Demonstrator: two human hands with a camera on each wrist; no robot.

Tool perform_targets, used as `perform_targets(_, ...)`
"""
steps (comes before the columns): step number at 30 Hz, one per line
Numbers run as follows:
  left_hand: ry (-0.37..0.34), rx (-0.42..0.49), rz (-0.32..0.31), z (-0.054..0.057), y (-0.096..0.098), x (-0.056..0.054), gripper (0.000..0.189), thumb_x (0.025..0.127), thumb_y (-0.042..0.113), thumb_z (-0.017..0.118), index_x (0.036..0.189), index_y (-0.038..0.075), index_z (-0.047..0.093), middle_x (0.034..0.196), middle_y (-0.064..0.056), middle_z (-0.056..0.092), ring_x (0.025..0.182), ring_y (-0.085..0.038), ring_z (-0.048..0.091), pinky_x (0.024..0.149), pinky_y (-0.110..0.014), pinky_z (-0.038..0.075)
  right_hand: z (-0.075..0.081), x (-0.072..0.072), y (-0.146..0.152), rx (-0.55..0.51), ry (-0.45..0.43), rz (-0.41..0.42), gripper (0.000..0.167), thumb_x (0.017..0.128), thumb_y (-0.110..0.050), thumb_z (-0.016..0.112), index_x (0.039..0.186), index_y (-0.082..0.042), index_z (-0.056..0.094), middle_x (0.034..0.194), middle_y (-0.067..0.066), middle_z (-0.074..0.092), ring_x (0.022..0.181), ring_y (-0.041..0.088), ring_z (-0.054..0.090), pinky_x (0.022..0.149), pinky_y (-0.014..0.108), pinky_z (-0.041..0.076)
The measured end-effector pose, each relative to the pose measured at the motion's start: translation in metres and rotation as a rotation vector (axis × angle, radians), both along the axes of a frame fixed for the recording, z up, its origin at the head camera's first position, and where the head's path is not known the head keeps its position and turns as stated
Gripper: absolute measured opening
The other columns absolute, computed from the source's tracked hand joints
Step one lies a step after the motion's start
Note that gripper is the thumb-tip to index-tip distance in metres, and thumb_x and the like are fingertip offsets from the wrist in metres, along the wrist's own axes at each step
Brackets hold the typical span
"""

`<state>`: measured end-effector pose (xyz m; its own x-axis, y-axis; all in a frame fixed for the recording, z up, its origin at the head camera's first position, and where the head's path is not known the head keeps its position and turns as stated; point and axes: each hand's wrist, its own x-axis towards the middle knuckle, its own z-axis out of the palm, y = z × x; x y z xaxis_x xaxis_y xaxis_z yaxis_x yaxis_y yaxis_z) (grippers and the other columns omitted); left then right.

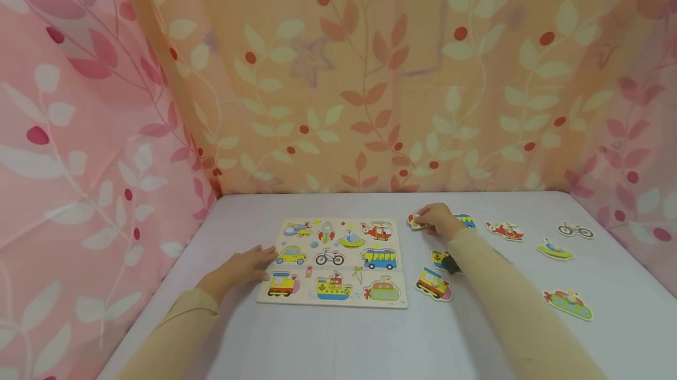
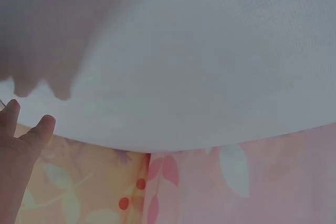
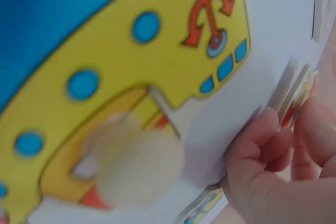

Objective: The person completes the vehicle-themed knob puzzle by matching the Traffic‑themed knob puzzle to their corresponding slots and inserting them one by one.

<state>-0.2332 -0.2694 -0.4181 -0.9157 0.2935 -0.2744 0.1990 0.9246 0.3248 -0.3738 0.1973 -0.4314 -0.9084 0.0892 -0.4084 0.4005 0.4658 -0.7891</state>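
A wooden puzzle board [image 1: 330, 303] with printed vehicles lies on the white table. My left hand [image 1: 238, 274] is at its left edge, fingers stretched toward the board; in the left wrist view part of this hand [image 2: 18, 145] shows at the far left. To the right of the board, my right hand [image 1: 439, 220] pinches a puzzle piece [image 1: 414, 219] with red and yellow on it. In the right wrist view the right hand [image 3: 283, 166] holds that piece [image 3: 299, 95] tilted on edge; its picture is mostly hidden.
Loose pieces lie on the right: bus [image 1: 465, 221], helicopter [image 1: 505, 231], bicycle [image 1: 575, 229], flying saucer [image 1: 554, 249], submarine [image 1: 569, 304] and train [image 1: 433, 283]. The ship piece [image 1: 438, 258] is partly hidden by the right wrist. Patterned curtains [image 1: 338, 104] surround the table.
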Motion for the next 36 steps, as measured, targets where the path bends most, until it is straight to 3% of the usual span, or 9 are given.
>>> perform_targets(5, -0.009, -0.008, -0.001, 0.001, -0.001, 0.0, 0.06, 0.09, 0.024, 0.069, 0.145, 0.012, 0.048, 0.155, -0.007, 0.036, 0.145, -0.039, 0.017, 0.109, -0.067, 0.017, 0.015, 0.016, -0.013, 0.018, 0.004, 0.042, 0.029, 0.092, -0.016, 0.068, 0.117, -0.002, 0.063, 0.084, 0.005, 0.056, 0.059, 0.014, 0.043, 0.057, 0.023, 0.039)
perform_targets(12, -0.01, -0.01, 0.009, -0.001, -0.001, -0.002, 0.06, 0.09, 0.025, 0.069, 0.145, 0.013, 0.047, 0.155, -0.004, 0.035, 0.145, -0.038, 0.016, 0.11, -0.066, 0.015, 0.023, 0.017, -0.026, 0.03, 0.064, 0.171, 0.02, 0.09, -0.013, 0.07, 0.106, -0.002, 0.066, 0.074, 0.0, 0.06, 0.051, 0.011, 0.037, 0.051, 0.023, 0.033)
perform_targets(18, -0.016, -0.017, 0.0, 0.002, 0.0, 0.001, 0.061, 0.09, 0.025, 0.069, 0.145, 0.013, 0.047, 0.155, -0.005, 0.035, 0.145, -0.038, 0.016, 0.11, -0.066, 0.014, 0.028, 0.019, -0.043, 0.023, 0.065, 0.185, 0.02, 0.089, -0.013, 0.071, 0.107, -0.003, 0.067, 0.082, 0.003, 0.063, 0.057, 0.013, 0.04, 0.054, 0.023, 0.034)
perform_targets(23, -0.04, -0.005, 0.033, 0.003, 0.0, 0.003, 0.063, 0.089, 0.027, 0.069, 0.146, 0.017, 0.046, 0.156, -0.003, 0.034, 0.146, -0.036, 0.014, 0.11, -0.067, 0.013, 0.03, 0.02, -0.053, 0.023, 0.067, 0.197, 0.023, 0.089, -0.015, 0.071, 0.109, -0.004, 0.068, 0.087, 0.004, 0.062, 0.068, 0.017, 0.044, 0.06, 0.026, 0.037)
perform_targets(28, -0.03, -0.007, 0.012, 0.002, 0.0, 0.003, 0.062, 0.09, 0.026, 0.069, 0.146, 0.014, 0.046, 0.156, -0.005, 0.034, 0.146, -0.037, 0.015, 0.11, -0.066, 0.014, 0.032, 0.02, -0.061, 0.024, 0.061, 0.204, 0.023, 0.09, -0.018, 0.071, 0.109, -0.005, 0.069, 0.09, 0.005, 0.062, 0.078, 0.02, 0.046, 0.066, 0.028, 0.04)
perform_targets(36, -0.016, -0.006, -0.004, 0.003, 0.0, 0.002, 0.062, 0.09, 0.024, 0.069, 0.146, 0.012, 0.046, 0.155, -0.007, 0.034, 0.145, -0.039, 0.015, 0.109, -0.067, 0.015, 0.034, 0.022, -0.075, 0.007, 0.07, 0.225, 0.022, 0.09, -0.016, 0.071, 0.108, -0.004, 0.069, 0.087, 0.003, 0.059, 0.076, 0.019, 0.047, 0.064, 0.027, 0.04)
